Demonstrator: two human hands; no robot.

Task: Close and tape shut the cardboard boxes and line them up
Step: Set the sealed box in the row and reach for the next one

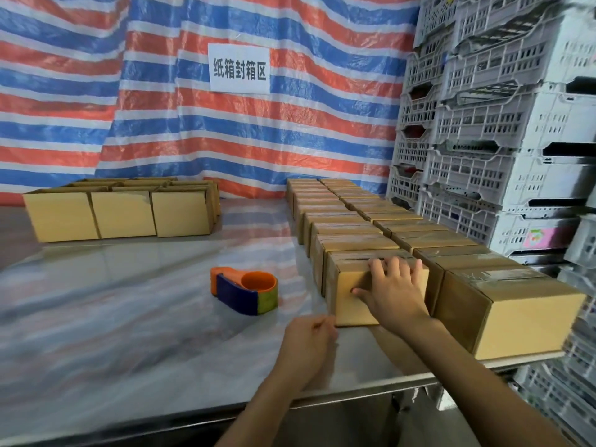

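Observation:
Two rows of taped cardboard boxes (351,227) run back along the right side of the steel table (129,333). My right hand (392,291) lies flat against the front face of the nearest box in the left row (348,301), fingers over its top edge and thumb on the face. My left hand (308,343) hovers loosely curled by that box's lower left corner and holds nothing. A tape dispenser (245,290), orange, blue and green, sits on the table to the left of this box. Several untaped boxes (122,214) stand at the far left.
Stacked white plastic crates (503,124) wall off the right side, close behind the right row. A striped tarp (225,140) with a paper sign (238,69) hangs at the back. The nearest right-row box (512,317) reaches the table's front edge.

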